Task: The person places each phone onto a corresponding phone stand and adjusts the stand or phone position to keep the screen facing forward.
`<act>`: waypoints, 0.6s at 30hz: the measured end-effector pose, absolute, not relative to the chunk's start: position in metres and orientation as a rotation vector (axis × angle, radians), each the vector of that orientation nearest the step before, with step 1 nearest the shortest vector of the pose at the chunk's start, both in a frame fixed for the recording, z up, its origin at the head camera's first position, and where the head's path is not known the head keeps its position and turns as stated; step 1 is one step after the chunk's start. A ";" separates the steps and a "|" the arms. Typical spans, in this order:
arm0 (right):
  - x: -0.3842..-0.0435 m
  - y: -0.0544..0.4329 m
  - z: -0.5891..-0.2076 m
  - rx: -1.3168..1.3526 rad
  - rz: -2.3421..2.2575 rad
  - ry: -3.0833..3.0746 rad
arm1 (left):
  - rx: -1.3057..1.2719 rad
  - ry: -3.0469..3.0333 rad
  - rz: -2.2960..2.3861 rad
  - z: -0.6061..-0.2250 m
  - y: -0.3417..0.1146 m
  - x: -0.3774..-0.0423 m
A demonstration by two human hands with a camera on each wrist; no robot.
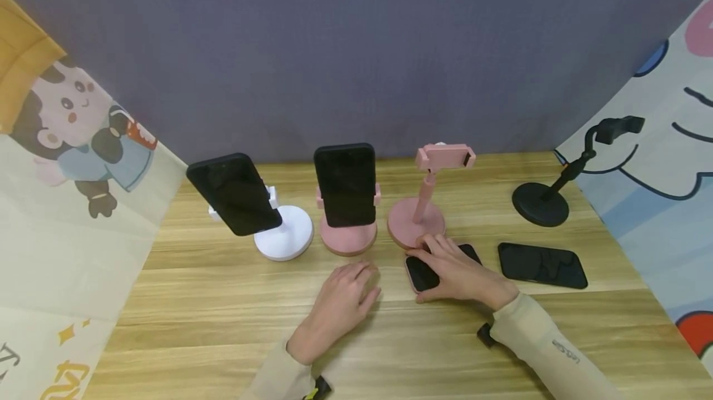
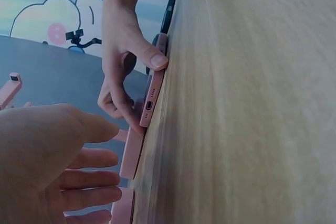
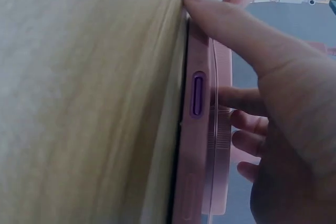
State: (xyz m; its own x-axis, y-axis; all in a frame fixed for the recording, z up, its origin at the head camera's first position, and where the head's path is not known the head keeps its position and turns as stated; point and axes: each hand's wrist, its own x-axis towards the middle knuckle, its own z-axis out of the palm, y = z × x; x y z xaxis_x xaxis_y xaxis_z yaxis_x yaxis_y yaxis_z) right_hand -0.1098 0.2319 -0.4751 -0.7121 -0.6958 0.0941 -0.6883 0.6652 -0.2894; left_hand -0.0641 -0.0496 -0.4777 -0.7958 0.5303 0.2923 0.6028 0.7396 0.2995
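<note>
A phone in a pink case (image 1: 421, 275) lies flat, dark screen up, on the wooden table (image 1: 223, 326). My right hand (image 1: 459, 273) spans it from above, thumb at the near long edge and index finger at the far one. The charging port end of the pink phone (image 2: 149, 103) shows in the left wrist view, and its side button in the right wrist view. Just beyond it stands a pink phone stand (image 1: 426, 199) with an unoccupied clamp. My left hand (image 1: 342, 298) is held low over the table to the left, fingers loosely bent, touching no object.
A white stand (image 1: 284, 236) holds a tilted black phone (image 1: 236, 192). Beside it another pink stand (image 1: 348, 240) holds an upright black phone (image 1: 349, 185). At the right are a black stand (image 1: 540, 204) and a black phone (image 1: 543, 265) lying flat. A grey panel (image 1: 356, 53) closes the back.
</note>
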 end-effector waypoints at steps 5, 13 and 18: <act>-0.111 0.231 -0.475 -1.203 -0.474 2.865 | -0.912 -2.763 -0.563 -0.478 -0.050 -0.064; -0.115 0.227 -0.471 -1.228 -0.508 2.801 | -0.933 -2.757 -0.566 -0.476 -0.052 -0.066; -0.114 0.224 -0.459 -1.232 -0.577 2.751 | -0.951 -2.748 -0.573 -0.476 -0.052 -0.067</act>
